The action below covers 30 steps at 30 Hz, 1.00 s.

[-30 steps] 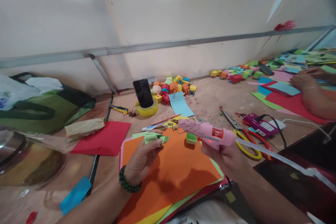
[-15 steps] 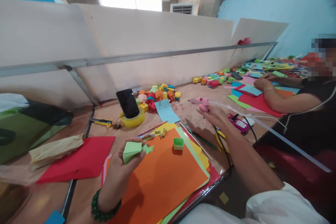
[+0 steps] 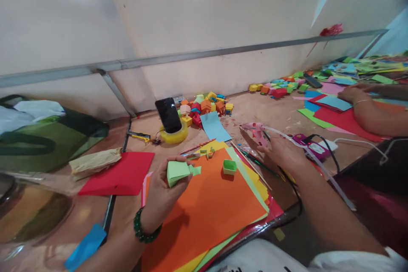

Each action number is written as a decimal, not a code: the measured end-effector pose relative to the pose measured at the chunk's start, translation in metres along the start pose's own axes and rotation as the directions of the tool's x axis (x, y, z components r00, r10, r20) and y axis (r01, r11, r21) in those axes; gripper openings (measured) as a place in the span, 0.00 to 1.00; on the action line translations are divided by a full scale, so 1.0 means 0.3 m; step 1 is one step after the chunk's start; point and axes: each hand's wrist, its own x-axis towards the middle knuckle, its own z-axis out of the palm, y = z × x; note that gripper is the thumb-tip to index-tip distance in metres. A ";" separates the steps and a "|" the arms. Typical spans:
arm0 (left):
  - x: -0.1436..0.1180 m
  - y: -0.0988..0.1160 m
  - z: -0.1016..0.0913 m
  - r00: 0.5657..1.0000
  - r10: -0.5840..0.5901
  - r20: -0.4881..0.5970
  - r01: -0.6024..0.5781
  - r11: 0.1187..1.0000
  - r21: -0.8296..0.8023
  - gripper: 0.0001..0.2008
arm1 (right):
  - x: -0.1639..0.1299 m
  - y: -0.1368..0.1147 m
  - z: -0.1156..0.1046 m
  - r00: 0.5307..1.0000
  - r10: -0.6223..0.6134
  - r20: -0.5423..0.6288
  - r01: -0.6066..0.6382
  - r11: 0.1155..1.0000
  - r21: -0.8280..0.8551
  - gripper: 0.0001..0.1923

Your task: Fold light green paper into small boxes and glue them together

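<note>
Lowered since a second ago, our right hand (image 3: 282, 151) rests the pink glue gun (image 3: 256, 131) on the tabletop (image 3: 280, 114) beside the orange paper stack (image 3: 210, 208); our left hand (image 3: 165, 191) grips the green folded piece (image 3: 177, 171), seemingly ready for pressing closed.

No text or label can be read.

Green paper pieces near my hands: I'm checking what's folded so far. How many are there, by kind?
Folded green piece held in the left hand: 1
Small green box on the orange sheet: 1
Total: 2
</note>
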 end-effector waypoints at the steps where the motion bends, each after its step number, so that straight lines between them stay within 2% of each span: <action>1: -0.001 0.003 0.002 1.000 0.005 0.000 -0.005 1.000 0.009 0.12 | -0.050 -0.028 -0.020 0.999 0.029 -0.043 -0.029 1.000 -0.001 0.17; 2: -0.001 0.005 0.004 1.000 0.010 0.002 -0.010 1.000 0.019 0.12 | -0.099 -0.062 -0.041 0.997 0.036 -0.070 -0.033 0.999 0.041 0.16; 3: -0.003 0.005 0.006 1.000 0.015 0.005 -0.015 0.999 0.028 0.12 | -0.145 -0.100 -0.062 0.995 -0.005 -0.098 0.017 0.993 0.121 0.15; 4: -0.004 0.004 0.008 1.000 0.020 0.007 -0.020 0.999 0.037 0.11 | -0.184 -0.139 -0.082 0.985 -0.111 -0.129 0.139 0.962 0.237 0.15; 6: -0.010 -0.001 0.012 1.000 0.023 0.015 -0.024 0.998 0.053 0.11 | -0.238 -0.213 -0.113 0.917 -0.311 -0.247 0.393 0.808 0.440 0.14; 8: -0.018 -0.007 0.017 0.999 0.023 0.037 -0.026 0.998 0.059 0.10 | -0.260 -0.274 -0.128 0.828 -0.400 -0.394 0.559 0.644 0.522 0.10; 10: -0.027 -0.013 0.024 0.997 0.014 0.073 -0.018 0.998 0.054 0.10 | -0.262 -0.321 -0.122 0.769 -0.437 -0.466 0.639 0.529 0.559 0.07; 13: -0.040 -0.018 0.037 0.994 -0.037 0.099 0.034 0.999 0.026 0.10 | -0.251 -0.373 -0.081 0.743 -0.491 -0.455 0.665 0.459 0.590 0.12; 16: -0.045 -0.018 0.050 0.989 -0.110 0.097 0.114 0.993 -0.037 0.11 | -0.238 -0.408 -0.033 0.756 -0.486 -0.439 0.646 0.446 0.620 0.11; 22: -0.040 -0.015 0.058 0.975 -0.192 0.109 0.201 0.976 -0.082 0.12 | -0.222 -0.414 -0.016 0.858 -0.450 -0.248 0.448 0.418 0.790 0.07; 26: -0.039 -0.018 0.053 0.982 -0.173 0.076 0.177 0.983 -0.051 0.12 | -0.221 -0.410 -0.021 0.878 -0.431 -0.207 0.393 0.403 0.827 0.07; 30: -0.040 0.002 0.050 0.971 -0.216 0.098 0.219 0.975 -0.022 0.13 | -0.219 -0.396 -0.017 0.884 -0.421 -0.205 0.402 0.456 0.795 0.12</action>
